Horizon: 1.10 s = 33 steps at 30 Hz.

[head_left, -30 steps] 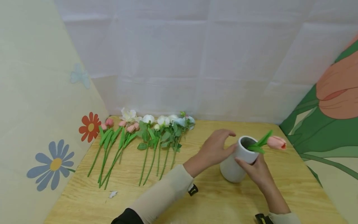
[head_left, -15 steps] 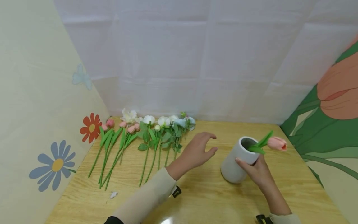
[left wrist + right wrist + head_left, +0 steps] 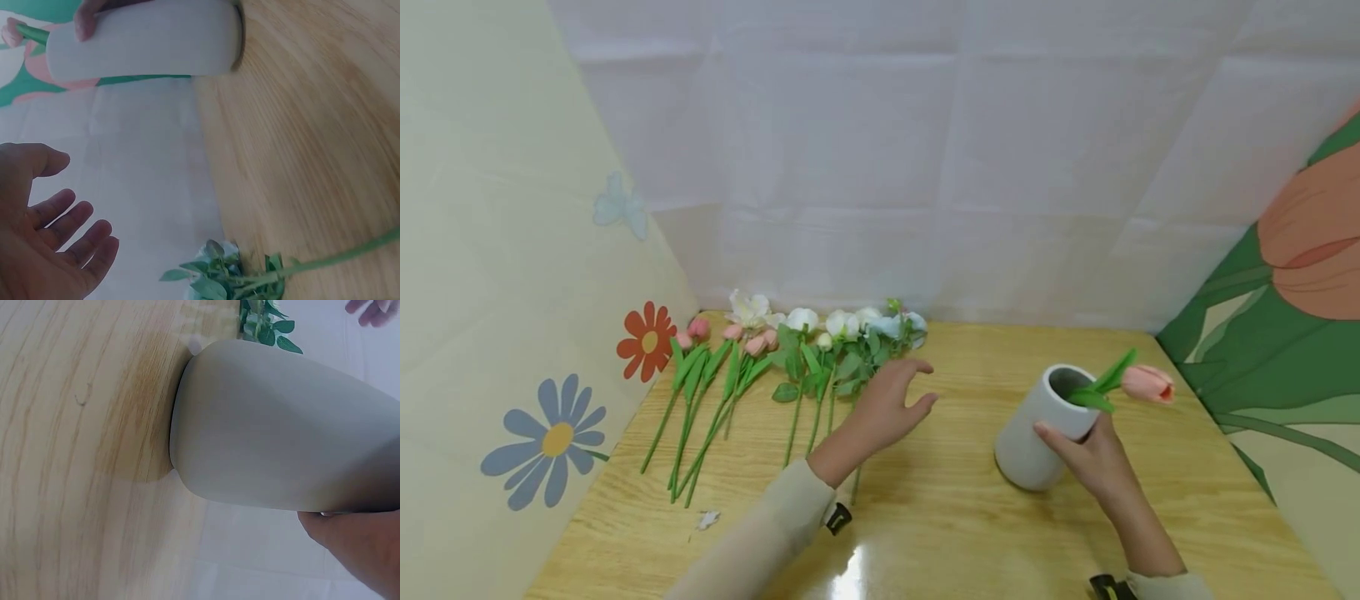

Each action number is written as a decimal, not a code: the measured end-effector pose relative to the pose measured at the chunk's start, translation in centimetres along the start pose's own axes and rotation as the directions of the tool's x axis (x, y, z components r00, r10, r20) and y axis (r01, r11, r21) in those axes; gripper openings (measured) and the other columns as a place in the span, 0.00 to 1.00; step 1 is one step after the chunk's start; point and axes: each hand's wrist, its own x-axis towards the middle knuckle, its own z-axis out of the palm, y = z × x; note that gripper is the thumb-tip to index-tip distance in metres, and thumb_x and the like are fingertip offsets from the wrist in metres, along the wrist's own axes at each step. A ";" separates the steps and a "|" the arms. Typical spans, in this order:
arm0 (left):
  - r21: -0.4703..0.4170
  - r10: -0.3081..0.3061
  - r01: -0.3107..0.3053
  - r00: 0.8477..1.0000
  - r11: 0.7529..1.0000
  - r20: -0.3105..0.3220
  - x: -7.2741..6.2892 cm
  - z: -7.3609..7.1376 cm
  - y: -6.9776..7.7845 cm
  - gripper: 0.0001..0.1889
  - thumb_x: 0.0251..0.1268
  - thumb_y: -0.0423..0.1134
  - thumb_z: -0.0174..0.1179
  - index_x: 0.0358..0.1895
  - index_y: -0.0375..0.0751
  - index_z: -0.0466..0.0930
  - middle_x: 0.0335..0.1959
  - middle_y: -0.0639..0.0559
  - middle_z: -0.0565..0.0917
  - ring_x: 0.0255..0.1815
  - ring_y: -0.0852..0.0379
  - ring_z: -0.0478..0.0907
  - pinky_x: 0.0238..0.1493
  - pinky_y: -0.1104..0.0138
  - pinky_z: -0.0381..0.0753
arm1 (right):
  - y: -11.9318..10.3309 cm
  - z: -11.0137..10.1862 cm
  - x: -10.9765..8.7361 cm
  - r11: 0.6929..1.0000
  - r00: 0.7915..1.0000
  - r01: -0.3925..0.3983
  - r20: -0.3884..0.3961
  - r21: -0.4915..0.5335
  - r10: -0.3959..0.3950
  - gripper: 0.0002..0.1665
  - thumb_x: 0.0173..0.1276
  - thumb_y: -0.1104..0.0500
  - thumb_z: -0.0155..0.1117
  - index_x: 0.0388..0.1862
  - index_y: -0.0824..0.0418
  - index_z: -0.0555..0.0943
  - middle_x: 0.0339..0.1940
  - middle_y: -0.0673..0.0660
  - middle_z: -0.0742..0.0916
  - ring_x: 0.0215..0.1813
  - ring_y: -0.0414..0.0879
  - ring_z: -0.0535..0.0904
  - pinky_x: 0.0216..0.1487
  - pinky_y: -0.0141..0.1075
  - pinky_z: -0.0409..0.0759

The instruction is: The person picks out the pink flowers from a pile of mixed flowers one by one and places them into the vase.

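Note:
A white vase [image 3: 1033, 446] stands on the wooden table at the right, with one pink tulip [image 3: 1147, 384] leaning out over its rim toward the right. My right hand [image 3: 1093, 458] grips the vase near its top, thumb along the near side and the other fingers hidden behind it. In the right wrist view the vase wall [image 3: 275, 425] fills the middle. My left hand [image 3: 880, 408] is in the air with fingers spread and nothing held, overlapping the stems of the blue flower [image 3: 895, 327] in the head view. The left wrist view shows the palm and loose fingertips [image 3: 103, 234].
Several pink tulips [image 3: 692, 367] lie in a row on the table's left, beside white flowers [image 3: 842, 323] with green leaves. A torn scrap of white [image 3: 708, 520] lies near the front left. A white cloth backdrop [image 3: 835, 167] rises behind the table [image 3: 970, 533].
My left hand has moved away from the vase, leftward to the flower stems. My right hand keeps its grip on the vase, which stays in place with the tulip in it.

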 end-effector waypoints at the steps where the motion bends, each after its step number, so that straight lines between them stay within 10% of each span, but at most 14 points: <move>1: -0.005 -0.003 0.003 1.000 1.000 -0.003 -0.2 -0.1 -0.2 0.21 0.75 0.44 0.61 0.65 0.40 0.75 0.63 0.47 0.79 0.68 0.48 0.73 0.68 0.55 0.74 | 0.0 0.0 0.0 1.000 1.000 -0.004 0.001 -0.001 0.004 0.31 0.66 0.66 0.72 0.63 0.68 0.69 0.43 0.35 0.81 0.46 0.28 0.78 0.44 0.21 0.77; 33: -0.069 -0.221 0.216 0.972 0.974 -0.084 -4.9 -4.2 -6.1 0.22 0.73 0.42 0.63 0.66 0.41 0.76 0.63 0.46 0.79 0.67 0.44 0.73 0.64 0.47 0.75 | 0.1 0.0 0.2 1.000 1.000 -0.012 0.015 0.006 0.012 0.31 0.66 0.65 0.71 0.64 0.68 0.69 0.44 0.35 0.81 0.47 0.28 0.78 0.44 0.21 0.78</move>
